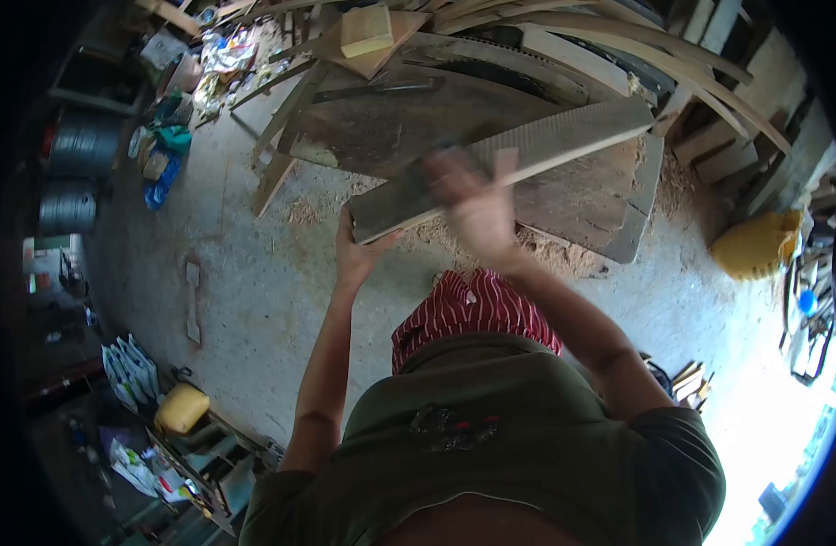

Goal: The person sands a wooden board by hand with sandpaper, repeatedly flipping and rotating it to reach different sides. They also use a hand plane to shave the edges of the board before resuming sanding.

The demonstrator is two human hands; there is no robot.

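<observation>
A long grey-brown wooden plank lies slantwise across a worn workbench, its left end sticking out toward me. My left hand is closed around that end, thumb along the near edge and fingers at the side. My right hand lies over the plank's left half, smeared by motion. Something dark shows by its fingertips, too blurred to name. Fine ridges run across the plank's upper face, and its near edge is paler.
Sawdust and shavings lie around the bench. Behind it are curved wooden strips and a pale yellow block. A yellow sack stands at right, metal drums at left. A yellow jerrycan sits at lower left.
</observation>
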